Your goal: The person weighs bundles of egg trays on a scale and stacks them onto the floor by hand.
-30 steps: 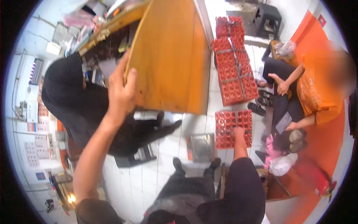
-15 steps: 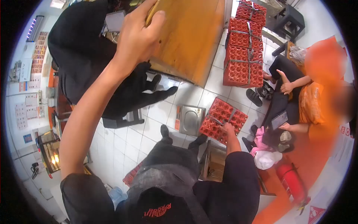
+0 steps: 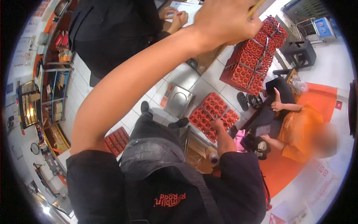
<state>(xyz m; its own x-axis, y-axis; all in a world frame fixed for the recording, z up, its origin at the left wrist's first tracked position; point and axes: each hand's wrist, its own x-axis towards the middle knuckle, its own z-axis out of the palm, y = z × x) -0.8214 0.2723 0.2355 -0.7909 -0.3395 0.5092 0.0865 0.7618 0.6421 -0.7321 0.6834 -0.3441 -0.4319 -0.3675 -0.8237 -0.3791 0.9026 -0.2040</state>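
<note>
Head view: at far left, a metal rack [image 3: 56, 70] is seen by the wall. More red trays [image 3: 116, 141] are partly hidden by the raised left arm. Upper left, a co-worker in black [image 3: 108, 37] is seen, hands [image 3: 179, 21] held together by white paper [image 3: 188, 11]. Mid-frame, a metal-topped unit [image 3: 181, 101], probably a scale, is set flat on the tiled floor [image 3: 151, 91].

Just right of it, a strapped bundle of red trays [image 3: 212, 106] is held by the right hand [image 3: 218, 125], fist closed on the grey strap [image 3: 225, 113]; the strap probably doubles as a handle. Whether the floor is touched by the bundle cannot be told.

Hands are well apart. The left hand [image 3: 225, 24] is raised and clamped on a thin wooden edge [image 3: 256, 6], probably for steadying; the rest is cut off by the frame.

Beyond, tray stacks [image 3: 244, 71] are strapped crosswise, presumably so layers don't slip. Far right, a phone [image 3: 262, 130] is held by a seated person in orange [image 3: 298, 128].
</note>
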